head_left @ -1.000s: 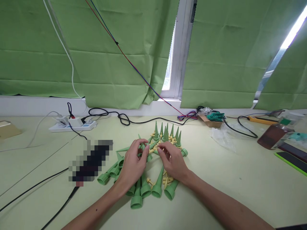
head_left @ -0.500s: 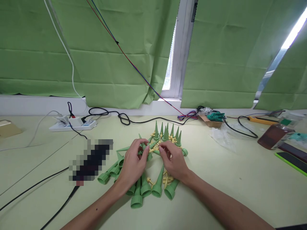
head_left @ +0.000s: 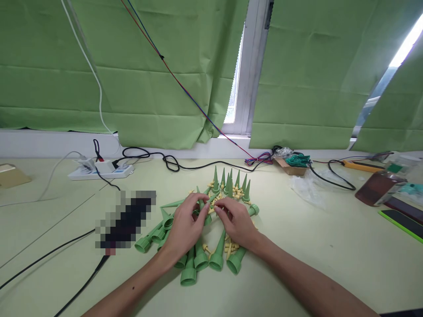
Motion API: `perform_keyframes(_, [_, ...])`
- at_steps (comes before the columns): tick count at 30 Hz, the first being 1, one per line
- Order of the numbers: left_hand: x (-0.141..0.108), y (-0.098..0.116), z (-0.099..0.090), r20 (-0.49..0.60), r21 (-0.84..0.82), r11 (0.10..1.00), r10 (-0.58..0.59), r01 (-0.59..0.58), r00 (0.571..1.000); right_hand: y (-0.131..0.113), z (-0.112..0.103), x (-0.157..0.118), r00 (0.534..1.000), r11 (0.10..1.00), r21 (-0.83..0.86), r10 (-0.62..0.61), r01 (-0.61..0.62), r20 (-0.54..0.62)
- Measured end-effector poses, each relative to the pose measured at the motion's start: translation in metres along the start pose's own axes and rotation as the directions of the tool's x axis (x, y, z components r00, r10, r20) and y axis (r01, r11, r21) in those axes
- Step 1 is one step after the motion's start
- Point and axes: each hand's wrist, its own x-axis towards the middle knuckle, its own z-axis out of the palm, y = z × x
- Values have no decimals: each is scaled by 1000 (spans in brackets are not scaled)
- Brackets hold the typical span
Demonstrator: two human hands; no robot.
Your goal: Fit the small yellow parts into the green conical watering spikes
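My left hand (head_left: 187, 222) is closed around a green plastic watering spike (head_left: 201, 204), whose tip points up and away from me. Close beside it, my right hand (head_left: 239, 223) pinches a small yellow plastic valve piece (head_left: 212, 211) against or next to the spike; whether the two are joined is hidden by my fingers. Several loose green spikes (head_left: 188, 276) lie below my hands with their wide open ends toward me. Behind my hands, several more spikes (head_left: 216, 180) stand upright among a heap of yellow pieces (head_left: 238, 192).
A white power strip (head_left: 102, 171) with plugs and a black cable lies at the back left. A pixelated dark object (head_left: 127, 222) is on the left. To the right are a small cardboard box (head_left: 291, 168), clear plastic wrap (head_left: 307, 189), a reddish-brown bottle (head_left: 376, 188) and a green-edged phone (head_left: 403, 224).
My right hand has moved left toward my left hand, bringing the yellow piece up to the spike. The left hand has shifted slightly right, still holding the spike.
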Motion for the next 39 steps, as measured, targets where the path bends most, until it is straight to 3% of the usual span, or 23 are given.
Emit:
perform_keyframes(9, [-1,3,0,-25,-34,999,20,-21,999,-5,-3,2,1000,999,44,5,-5,13])
perform_keyframes(13, [-2,5,-1,-33,-71,997,19,-21,999,-5,-4,3,997,990,116,77,-80,30])
perform_keyframes(21, [-2,6,-1,70,-39,999,10,-7,997,1,-1,1,982,970,157,183,-187,44])
perform_keyframes(28, [-4,4,1,153,-13,1000,25,-24,988,2,-2,1,978,975,77,203,-207,56])
perform_keyframes(39, [-6,4,2,161,8,996,84,-86,983,3,-2,3,985,984,-47,172,-171,26])
